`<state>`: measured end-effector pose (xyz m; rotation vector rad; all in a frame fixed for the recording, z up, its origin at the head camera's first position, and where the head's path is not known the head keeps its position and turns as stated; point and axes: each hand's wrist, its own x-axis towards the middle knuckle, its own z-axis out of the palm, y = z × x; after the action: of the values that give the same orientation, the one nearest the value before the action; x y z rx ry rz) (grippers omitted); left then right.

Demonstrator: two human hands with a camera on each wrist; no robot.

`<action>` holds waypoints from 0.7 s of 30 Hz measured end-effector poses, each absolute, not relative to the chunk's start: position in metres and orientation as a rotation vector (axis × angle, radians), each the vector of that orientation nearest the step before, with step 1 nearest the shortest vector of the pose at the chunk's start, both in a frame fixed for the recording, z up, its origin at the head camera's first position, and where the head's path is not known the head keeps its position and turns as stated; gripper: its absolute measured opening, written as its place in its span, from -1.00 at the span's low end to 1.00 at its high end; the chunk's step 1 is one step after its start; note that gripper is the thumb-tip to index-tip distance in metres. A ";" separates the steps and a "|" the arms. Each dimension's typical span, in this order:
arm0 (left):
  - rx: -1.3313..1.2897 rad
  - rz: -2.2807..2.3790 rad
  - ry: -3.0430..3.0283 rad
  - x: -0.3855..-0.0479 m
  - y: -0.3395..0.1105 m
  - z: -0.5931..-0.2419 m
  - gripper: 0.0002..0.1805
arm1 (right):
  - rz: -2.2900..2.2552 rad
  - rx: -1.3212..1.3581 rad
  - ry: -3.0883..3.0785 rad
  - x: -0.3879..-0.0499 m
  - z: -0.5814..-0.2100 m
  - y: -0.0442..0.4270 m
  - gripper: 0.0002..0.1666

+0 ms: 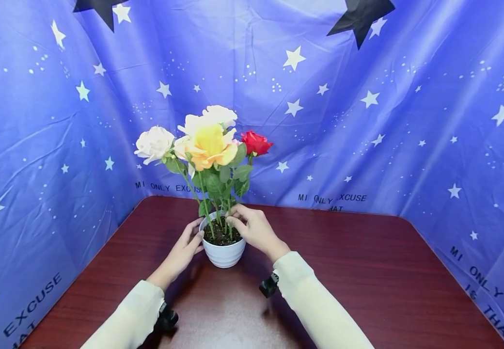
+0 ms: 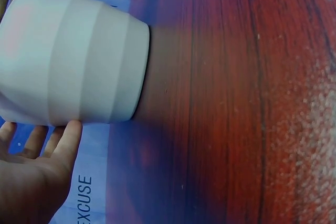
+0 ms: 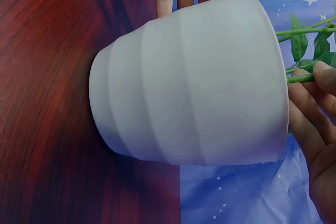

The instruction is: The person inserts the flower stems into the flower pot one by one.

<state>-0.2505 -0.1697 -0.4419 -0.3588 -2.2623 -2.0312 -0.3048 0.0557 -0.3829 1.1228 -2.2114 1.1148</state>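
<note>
A white ribbed flower pot (image 1: 224, 255) stands upright on the table, filled with dark soil (image 1: 221, 232). Several roses rise from it: a yellow one (image 1: 210, 145) in front, white ones (image 1: 154, 144) behind and at left, a red one (image 1: 256, 143) at right. At the soil, my right hand (image 1: 255, 227) pinches a green stem (image 3: 300, 78) between thumb and fingers, just above the rim; which bloom it carries I cannot tell. My left hand (image 1: 183, 252) rests on the pot's left side, fingertips (image 2: 73, 129) touching its wall.
The dark red wooden table (image 1: 343, 271) extends to both sides of the pot. Blue curtains (image 1: 409, 121) printed with stars and lettering enclose it at the back and sides. A black device (image 1: 268, 286) sits at each wrist, under pale sleeves (image 1: 308, 291).
</note>
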 end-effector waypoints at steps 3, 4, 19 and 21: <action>-0.348 -2.025 -2.267 -0.250 -0.170 -0.442 -0.45 | 1.127 1.112 -2.206 -0.305 -0.383 0.057 -0.92; -0.349 -2.025 -2.266 -0.250 -0.170 -0.442 -0.45 | 1.131 1.109 -2.204 -0.305 -0.384 0.057 -0.92; -0.355 -2.035 -2.261 -0.251 -0.171 -0.442 -0.45 | 1.260 1.064 -2.263 -0.305 -0.384 0.057 -0.92; -0.350 -2.031 -2.266 -0.252 -0.170 -0.442 -0.45 | 1.300 1.034 -2.273 -0.305 -0.384 0.058 -0.93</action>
<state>-0.2518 -0.1704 -0.4418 -0.3498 -2.2656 -2.0314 -0.3051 0.0581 -0.3843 1.0339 -2.2729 1.2996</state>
